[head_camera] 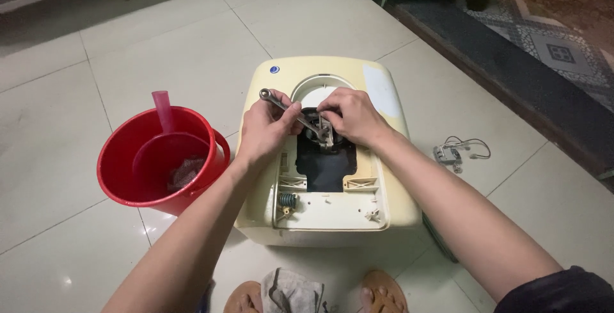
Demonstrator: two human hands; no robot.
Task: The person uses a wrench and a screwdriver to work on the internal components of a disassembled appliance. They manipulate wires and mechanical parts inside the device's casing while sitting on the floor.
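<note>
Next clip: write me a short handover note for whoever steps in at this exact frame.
Left hand grips a metal wrench, its head down in the opening of the cream plastic appliance casing.
Right hand steadies the fitting there.
Red plastic bucket with a scoop stands left; a small wired part lies right on the tiled floor.
Cover is off; the fitting remains in place.

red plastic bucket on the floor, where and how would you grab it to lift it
Probably by the thick rolled rim of the red plastic bucket, coming from above on its near-left side. It stands upright and open-topped; no carrying handle is clearly visible. The far side is taken up by the pink plastic scoop sticking up out of it.
</note>
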